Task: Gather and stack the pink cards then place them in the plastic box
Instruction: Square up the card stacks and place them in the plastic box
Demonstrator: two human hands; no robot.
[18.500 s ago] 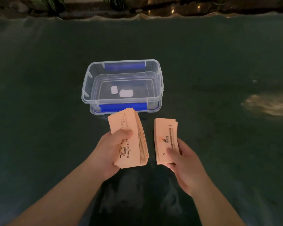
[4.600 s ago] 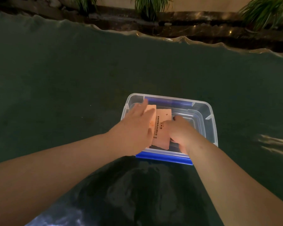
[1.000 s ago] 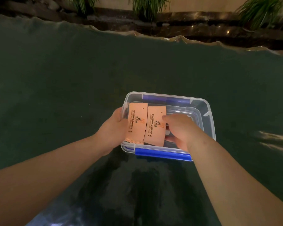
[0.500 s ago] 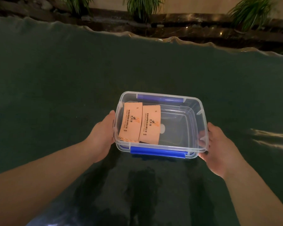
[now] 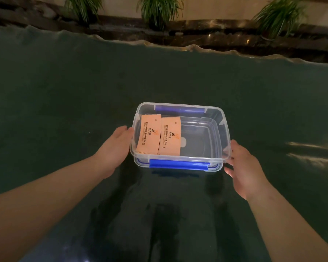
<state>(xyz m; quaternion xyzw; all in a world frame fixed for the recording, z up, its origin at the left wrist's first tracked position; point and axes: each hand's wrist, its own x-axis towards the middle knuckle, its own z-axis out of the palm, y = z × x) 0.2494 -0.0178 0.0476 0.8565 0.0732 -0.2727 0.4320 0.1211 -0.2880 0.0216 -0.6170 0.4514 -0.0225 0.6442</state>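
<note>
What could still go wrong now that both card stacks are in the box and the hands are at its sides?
1. The two card stacks fill only the left part of the box; if it is lifted or tilted, they could slide right and fan out.
2. The left hand and right hand only rest against the walls, so a lift might slip.
3. No lid is on, so cards could spill.

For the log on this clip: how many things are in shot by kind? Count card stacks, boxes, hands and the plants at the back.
Pink card stacks: 2, side by side in the box, left stack and right stack
Plastic box: 1
Hands: 2, left hand and right hand, at the box's sides
Plants: 3
Total: 8
</note>
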